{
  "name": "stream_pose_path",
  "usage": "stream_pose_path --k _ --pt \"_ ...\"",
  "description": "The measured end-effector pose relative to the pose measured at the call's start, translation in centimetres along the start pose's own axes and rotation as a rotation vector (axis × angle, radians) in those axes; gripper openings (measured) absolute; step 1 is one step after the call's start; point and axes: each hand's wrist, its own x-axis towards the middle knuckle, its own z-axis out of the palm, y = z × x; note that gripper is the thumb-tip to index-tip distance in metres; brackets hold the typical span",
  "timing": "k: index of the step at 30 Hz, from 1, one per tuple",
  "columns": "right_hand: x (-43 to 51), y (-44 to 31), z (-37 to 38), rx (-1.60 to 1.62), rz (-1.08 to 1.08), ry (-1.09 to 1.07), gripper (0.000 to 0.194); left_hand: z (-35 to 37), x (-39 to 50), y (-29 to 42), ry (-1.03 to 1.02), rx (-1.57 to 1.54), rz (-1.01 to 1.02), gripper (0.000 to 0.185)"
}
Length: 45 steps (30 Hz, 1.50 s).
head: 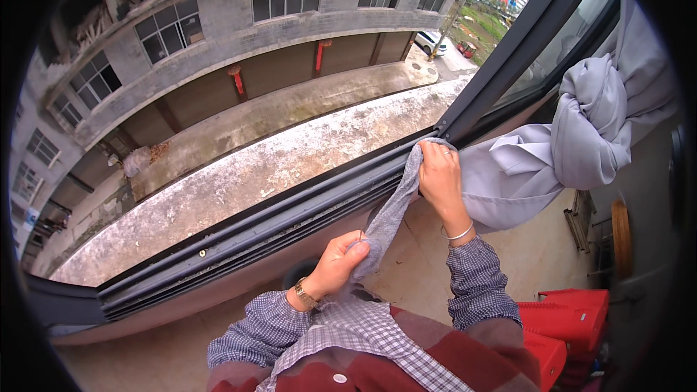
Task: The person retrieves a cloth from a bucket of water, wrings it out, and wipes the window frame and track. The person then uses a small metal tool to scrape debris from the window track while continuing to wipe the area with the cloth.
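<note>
A grey cloth [393,218] is stretched between my two hands. My left hand [340,261] grips its lower, bunched end, with a thin pointed thing, perhaps a stick or wire, showing above the thumb. At the right end of the window's sliding track [261,228], my right hand [440,174] presses the cloth's upper end into the corner by the dark window frame [490,60]. Dirt specks lie in the track's grooves, and a small round pale thing [202,253] sits on it at the left.
A knotted grey curtain [591,125] hangs just right of my right hand. Red plastic stools [577,318] stand on the floor at the lower right, below a round wooden seat [622,239]. Beyond the open window lie a weathered concrete ledge [245,185] and a building [228,22].
</note>
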Motion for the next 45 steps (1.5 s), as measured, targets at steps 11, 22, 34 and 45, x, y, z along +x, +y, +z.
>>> stream_pose_path --k 11,22,34,45 --pt "-0.1 -1.5 -0.3 0.446 -0.053 -0.067 0.026 -1.4 -1.4 0.2 -0.039 0.029 -0.038 0.023" --pt "0.4 -15.3 -0.6 0.679 -0.349 -0.205 0.028 -6.2 -13.6 1.6 0.348 -0.009 0.056 0.024" --pt "0.7 -35.2 0.3 1.216 -0.558 -0.162 0.032 -6.9 -24.9 1.6 0.871 -0.155 0.49 0.03" --pt "-0.7 -18.4 -0.9 0.851 -0.178 0.528 0.029 -3.8 -16.7 2.1 0.511 -0.023 0.258 0.035"
